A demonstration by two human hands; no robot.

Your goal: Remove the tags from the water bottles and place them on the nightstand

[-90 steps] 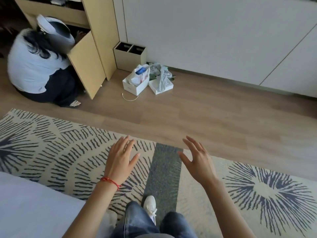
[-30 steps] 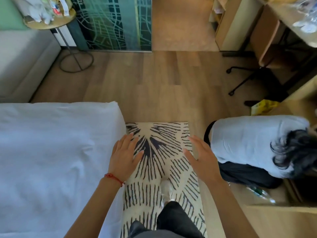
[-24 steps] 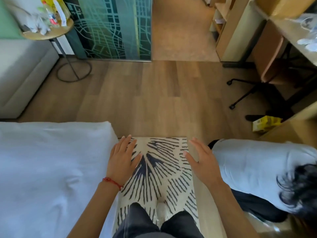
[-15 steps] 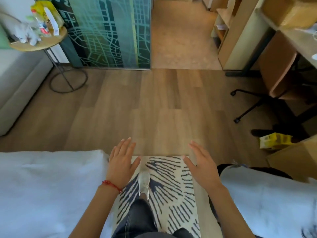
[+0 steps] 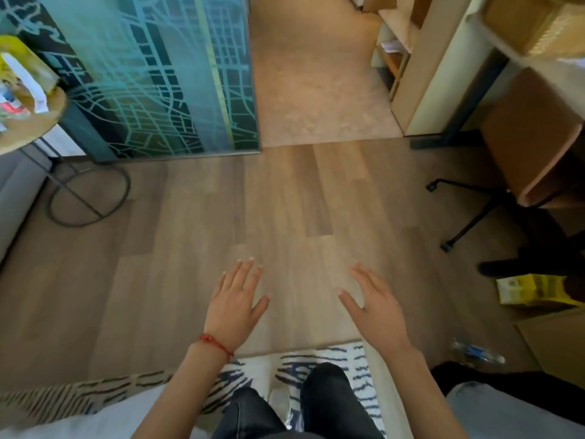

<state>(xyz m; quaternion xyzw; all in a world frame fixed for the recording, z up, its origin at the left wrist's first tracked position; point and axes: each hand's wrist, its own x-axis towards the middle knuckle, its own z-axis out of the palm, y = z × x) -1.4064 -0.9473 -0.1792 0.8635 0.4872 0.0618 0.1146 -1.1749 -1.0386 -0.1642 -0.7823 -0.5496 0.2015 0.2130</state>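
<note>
Water bottle (image 5: 478, 353) lying on floor, clear, blue label.

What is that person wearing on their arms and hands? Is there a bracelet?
Yes. The left hand has a thin red string bracelet tied round its wrist, with a small knot or bead on it. The right hand has nothing on its wrist. Both forearms are bare, with no sleeves, gloves, rings or watch showing.
</note>
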